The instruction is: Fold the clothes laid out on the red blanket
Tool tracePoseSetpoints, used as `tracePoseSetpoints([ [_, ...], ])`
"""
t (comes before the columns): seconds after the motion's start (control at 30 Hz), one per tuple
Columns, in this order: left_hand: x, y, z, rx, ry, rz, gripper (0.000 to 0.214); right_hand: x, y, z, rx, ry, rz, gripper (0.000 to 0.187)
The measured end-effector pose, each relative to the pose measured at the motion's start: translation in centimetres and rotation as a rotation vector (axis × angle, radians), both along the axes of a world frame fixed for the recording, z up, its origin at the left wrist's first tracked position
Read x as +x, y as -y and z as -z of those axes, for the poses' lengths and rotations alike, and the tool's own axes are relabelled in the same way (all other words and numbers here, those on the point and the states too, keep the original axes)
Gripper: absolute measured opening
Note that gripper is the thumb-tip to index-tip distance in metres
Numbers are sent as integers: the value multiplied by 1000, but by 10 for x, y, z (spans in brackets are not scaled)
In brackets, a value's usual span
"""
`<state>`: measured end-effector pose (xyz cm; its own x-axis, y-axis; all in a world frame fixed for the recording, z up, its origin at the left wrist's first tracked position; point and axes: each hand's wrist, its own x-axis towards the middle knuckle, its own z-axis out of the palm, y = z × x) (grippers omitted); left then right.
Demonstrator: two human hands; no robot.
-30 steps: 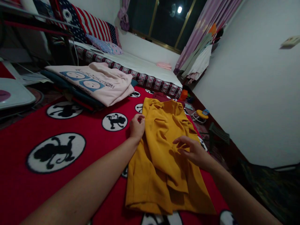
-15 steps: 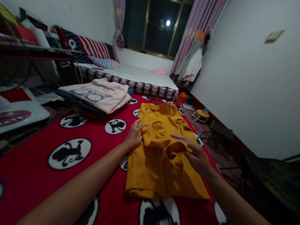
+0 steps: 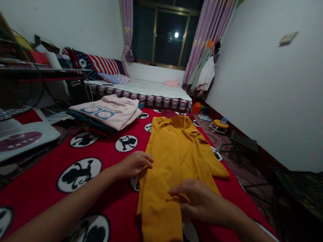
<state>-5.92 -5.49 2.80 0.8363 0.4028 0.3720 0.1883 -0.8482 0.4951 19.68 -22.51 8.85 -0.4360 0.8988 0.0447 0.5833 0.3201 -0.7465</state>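
A mustard-yellow garment (image 3: pixel 174 151) lies lengthwise on a red blanket (image 3: pixel 106 158) printed with black monkeys in white circles. My left hand (image 3: pixel 133 164) rests at the garment's left edge, fingers curled and pinching the cloth. My right hand (image 3: pixel 196 201) lies on the garment's lower middle, fingers bent and pressed on a fold. A sleeve of the garment (image 3: pixel 214 164) sticks out to the right.
A folded pink sweatshirt (image 3: pixel 111 112) sits on a stack of dark clothes at the left. A mattress (image 3: pixel 148 89) with pillows lies below the window. A white appliance (image 3: pixel 22 137) stands far left. A small green stool (image 3: pixel 239 143) and toys lie on the floor at the right.
The garment's bunched upper part has been laid out flat and long, and its right sleeve has spread out. Both hands have moved nearer to me along the cloth.
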Motion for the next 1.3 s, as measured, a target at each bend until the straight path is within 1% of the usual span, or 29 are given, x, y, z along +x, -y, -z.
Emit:
tracePoseSetpoints([
  [0.07, 3, 2, -8, -44, -52, -24, 37, 1, -13, -5, -19, -13, 8, 24],
  [0.1, 7, 1, -12, -69, -59, -59, 36, 1, -25, -7, -1, -53, 48, 23],
  [0.17, 19, -4, -19, -91, -56, -162, 34, -1, -55, -6, 98, -105, 158, 27],
  [0.2, 26, -9, -21, -84, -50, -219, 34, -3, -72, -3, 165, -97, 211, 29],
  [0.27, 41, -25, -23, -66, -20, -322, 34, -11, -104, 10, 266, 9, 297, 38],
  [0.3, 49, -36, -23, -69, 6, -365, 35, -16, -117, 19, 278, 97, 316, 47],
  [0.37, 64, -62, -23, -100, 75, -456, 35, -25, -136, 39, 246, 283, 300, 64],
  [0.4, 71, -76, -24, -114, 108, -507, 34, -29, -141, 48, 225, 361, 275, 68],
  [0.47, 86, -105, -27, -115, 146, -599, 32, -33, -145, 62, 207, 456, 219, 70],
  [0.53, 101, -134, -31, -96, 147, -656, 30, -34, -143, 68, 208, 486, 197, 72],
  [0.67, 133, -185, -38, -83, 95, -701, 30, -32, -140, 68, 203, 471, 207, 71],
  [0.73, 146, -205, -40, -93, 47, -734, 27, -31, -140, 67, 200, 454, 214, 71],
  [0.8, 154, -218, -39, -108, -11, -771, 23, -30, -140, 67, 193, 439, 222, 71],
  [0.87, 159, -226, -36, -125, -76, -795, 17, -30, -141, 67, 188, 425, 229, 71],
  [0.97, 161, -228, -28, -133, -164, -788, 12, -30, -141, 68, 184, 414, 232, 70],
  [1.13, 163, -218, -16, -95, -239, -744, 15, -31, -141, 68, 182, 409, 240, 69],
  [1.3, 166, -209, -11, -47, -249, -755, 3, -32, -141, 67, 174, 416, 240, 68],
])
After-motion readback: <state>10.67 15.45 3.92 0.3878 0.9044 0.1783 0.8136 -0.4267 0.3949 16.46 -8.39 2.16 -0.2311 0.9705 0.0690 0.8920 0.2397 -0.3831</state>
